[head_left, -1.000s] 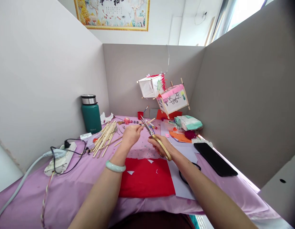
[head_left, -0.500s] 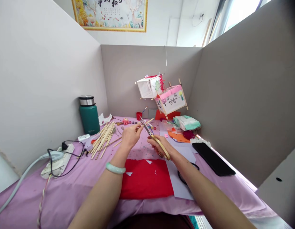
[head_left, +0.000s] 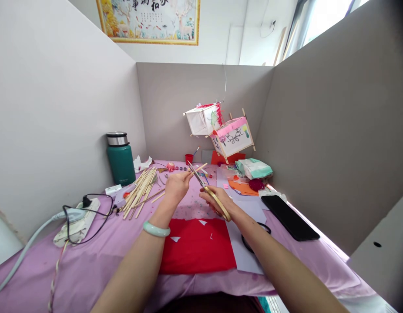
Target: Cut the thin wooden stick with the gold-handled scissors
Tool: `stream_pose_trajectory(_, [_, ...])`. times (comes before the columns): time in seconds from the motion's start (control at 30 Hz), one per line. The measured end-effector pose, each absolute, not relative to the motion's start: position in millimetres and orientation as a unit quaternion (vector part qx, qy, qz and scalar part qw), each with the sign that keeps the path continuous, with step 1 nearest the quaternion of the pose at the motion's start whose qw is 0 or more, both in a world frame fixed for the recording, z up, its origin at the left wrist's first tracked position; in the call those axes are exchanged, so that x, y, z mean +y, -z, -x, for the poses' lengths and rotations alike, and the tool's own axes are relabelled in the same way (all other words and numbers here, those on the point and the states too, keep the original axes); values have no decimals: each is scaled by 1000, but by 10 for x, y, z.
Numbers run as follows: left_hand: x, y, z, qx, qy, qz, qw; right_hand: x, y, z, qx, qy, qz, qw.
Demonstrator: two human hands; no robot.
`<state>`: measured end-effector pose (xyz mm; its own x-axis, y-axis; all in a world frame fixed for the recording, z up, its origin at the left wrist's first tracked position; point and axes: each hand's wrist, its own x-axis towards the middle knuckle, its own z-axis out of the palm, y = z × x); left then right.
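Gold-handled scissors (head_left: 217,203) are held in my right hand (head_left: 216,200), their blades pointing up and to the left. My left hand (head_left: 177,188), with a pale green bangle (head_left: 156,229) at the wrist, is closed near the blade tips. A thin wooden stick (head_left: 201,167) shows just past its fingertips, by the blades; whether the fingers grip it is too small to tell. Below both hands lies a red cloth (head_left: 198,254) with small white scraps on it. A bundle of wooden sticks (head_left: 141,193) rests left of my left hand.
Two paper lanterns (head_left: 236,137) hang at the back. A green bottle (head_left: 120,158) and a power strip (head_left: 78,221) with cables stand on the left. On the right are a black phone (head_left: 289,217), a wipes packet (head_left: 253,168) and orange paper (head_left: 242,188). Grey partitions enclose the table.
The view has shifted slightly. The scissor blades look closer to my left fingertips, and both hands keep nearly the same pose.
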<state>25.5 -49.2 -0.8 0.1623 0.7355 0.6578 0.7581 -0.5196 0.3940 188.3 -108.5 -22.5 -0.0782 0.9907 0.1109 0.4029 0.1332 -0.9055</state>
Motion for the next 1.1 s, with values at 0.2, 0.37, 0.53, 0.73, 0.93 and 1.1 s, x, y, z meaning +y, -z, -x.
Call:
stream_pose_trajectory(0.2, [-446,-62,-157,-440,437,775,-122,-1083,241,-1891,-638,-371,539,405])
stream_pose_trajectory(0.37, [-460,-65,-168,-447,426,771,-157,-1115,206,-1907,-644,-373,537,398])
stream_pose_trajectory(0.53, [-541,-6,-290,-491,430,757,-28,-1088,209,-1912,-625,-379,552,402])
stream_pose_trajectory(0.73, [-573,41,-328,-519,407,750,58,-1080,213,-1910,-629,-383,547,398])
stream_pose_trajectory(0.93, [-516,29,-258,-488,417,767,-15,-1084,236,-1907,-644,-372,538,398])
stream_pose_trajectory(1.1, [-453,0,-145,-458,415,765,-183,-1096,233,-1899,-648,-376,536,389])
